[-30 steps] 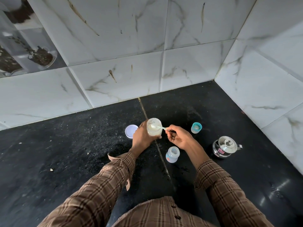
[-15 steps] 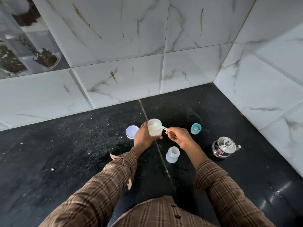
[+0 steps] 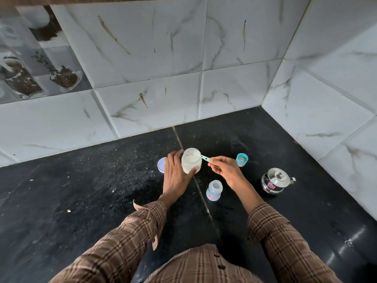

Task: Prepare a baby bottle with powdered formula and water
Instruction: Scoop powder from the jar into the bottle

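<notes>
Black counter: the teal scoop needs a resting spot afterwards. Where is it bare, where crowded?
Bare: the wide black stone counter left of the round white lid, and the strip between the translucent powder jar and the tiled wall. Crowded: rightward, around the clear baby bottle, teal cap and steel kettle.

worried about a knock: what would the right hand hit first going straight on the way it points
Probably the rim of the open jar: the right hand pinches the scoop, whose tip sits at its mouth. Depth is unclear.

jar (image 3: 191, 161) centre — lid (image 3: 161, 164) left, bottle (image 3: 213, 190) front-right, kettle (image 3: 275, 181) right
</notes>
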